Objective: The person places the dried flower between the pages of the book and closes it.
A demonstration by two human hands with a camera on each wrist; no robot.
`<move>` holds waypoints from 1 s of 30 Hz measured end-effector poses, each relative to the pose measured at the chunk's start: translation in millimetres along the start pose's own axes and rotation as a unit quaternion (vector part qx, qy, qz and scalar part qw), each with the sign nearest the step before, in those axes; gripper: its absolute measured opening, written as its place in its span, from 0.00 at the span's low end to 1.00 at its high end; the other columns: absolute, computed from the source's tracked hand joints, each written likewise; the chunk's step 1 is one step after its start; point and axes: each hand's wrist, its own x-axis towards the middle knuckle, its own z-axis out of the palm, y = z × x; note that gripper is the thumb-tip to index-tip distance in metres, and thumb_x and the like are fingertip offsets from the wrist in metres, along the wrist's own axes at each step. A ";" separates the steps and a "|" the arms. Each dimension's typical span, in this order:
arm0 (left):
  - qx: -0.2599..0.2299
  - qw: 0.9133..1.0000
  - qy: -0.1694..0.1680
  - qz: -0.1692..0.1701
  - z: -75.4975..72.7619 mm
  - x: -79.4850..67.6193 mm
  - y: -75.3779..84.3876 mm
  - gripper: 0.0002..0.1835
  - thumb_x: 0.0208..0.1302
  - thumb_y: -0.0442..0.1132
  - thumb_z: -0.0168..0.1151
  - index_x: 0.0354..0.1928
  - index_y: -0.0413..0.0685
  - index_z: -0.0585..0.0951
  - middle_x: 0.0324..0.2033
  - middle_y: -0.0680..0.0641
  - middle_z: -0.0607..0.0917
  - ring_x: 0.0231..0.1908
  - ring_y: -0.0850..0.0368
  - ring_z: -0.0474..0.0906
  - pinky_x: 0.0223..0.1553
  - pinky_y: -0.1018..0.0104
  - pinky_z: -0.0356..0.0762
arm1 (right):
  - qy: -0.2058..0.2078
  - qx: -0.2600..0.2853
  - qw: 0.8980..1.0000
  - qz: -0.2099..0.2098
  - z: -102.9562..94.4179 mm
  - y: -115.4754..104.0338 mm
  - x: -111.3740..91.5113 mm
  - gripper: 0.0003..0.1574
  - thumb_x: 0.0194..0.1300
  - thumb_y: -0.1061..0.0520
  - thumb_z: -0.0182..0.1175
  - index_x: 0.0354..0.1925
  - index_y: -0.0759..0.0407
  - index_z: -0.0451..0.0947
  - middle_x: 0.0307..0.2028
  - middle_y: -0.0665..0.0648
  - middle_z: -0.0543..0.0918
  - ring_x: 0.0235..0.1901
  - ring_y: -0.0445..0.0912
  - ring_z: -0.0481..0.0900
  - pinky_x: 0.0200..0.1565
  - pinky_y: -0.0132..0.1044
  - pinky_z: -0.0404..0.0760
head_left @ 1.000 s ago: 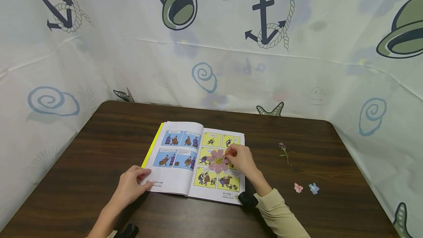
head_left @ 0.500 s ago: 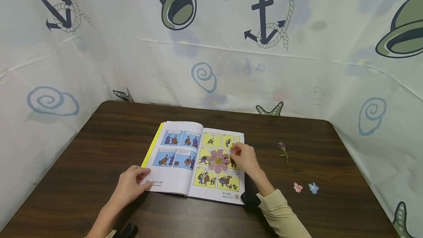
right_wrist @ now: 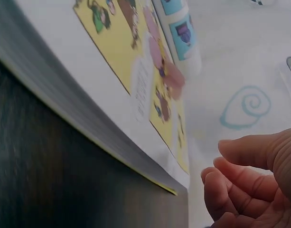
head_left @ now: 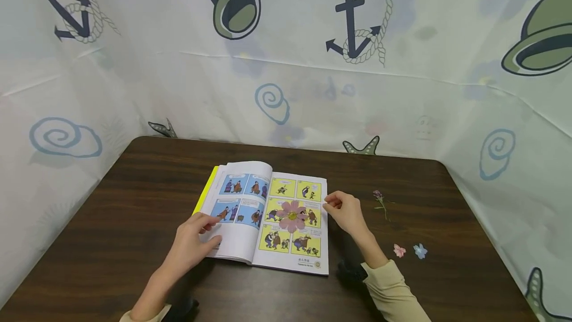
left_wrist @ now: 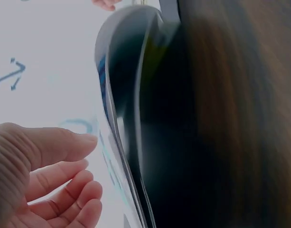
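Observation:
An open comic book [head_left: 232, 242] lies on the table, blue panels on its left page and yellow ones on its right. On the right page lies a flat pink flower [head_left: 292, 216] with a yellow centre. My left hand [head_left: 193, 242] is over the outer part of the left page, thumb and fingers apart. In the left wrist view the thumb [left_wrist: 64, 145] is close to the edges of raised, bowed pages [left_wrist: 112, 118]. Off the book's right edge hovers my right hand [head_left: 347, 212], fingers loosely bent, nothing between thumb and fingertips [right_wrist: 221, 147].
Right of the book lie a small dried flower sprig [head_left: 381, 203], a little pink flower [head_left: 399, 250] and a little blue flower [head_left: 420, 251]. A light curtain [head_left: 304, 73] printed with anchors and shells surrounds the brown wooden table [head_left: 134, 198] at the back and sides.
My right hand has moved right, from beside the pink flower to off the book's edge. My left hand has shifted right and inward over the left page, whose outer edge now looks lifted.

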 end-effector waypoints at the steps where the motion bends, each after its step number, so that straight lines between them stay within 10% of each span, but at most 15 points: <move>1: -0.003 1.000 0.001 0.004 2.1 1.9 2.9 0.18 0.42 0.28 0.74 0.39 0.37 0.83 0.34 0.45 0.80 0.32 0.55 0.74 0.37 0.59 0.79 | 0.002 0.001 1.000 0.001 -2.5 0.7 -0.4 0.06 0.55 0.64 0.65 0.33 0.66 0.80 0.24 0.55 0.78 0.23 0.45 0.72 0.26 0.32 0.71; 30: -0.102 0.982 -0.098 0.123 64.9 25.7 76.3 0.18 0.44 0.30 0.73 0.40 0.35 0.82 0.34 0.43 0.79 0.33 0.50 0.75 0.36 0.60 0.77 | 0.038 -0.028 0.998 0.037 -68.6 43.3 -18.3 0.06 0.56 0.63 0.65 0.34 0.65 0.81 0.25 0.55 0.81 0.26 0.45 0.77 0.30 0.32 0.74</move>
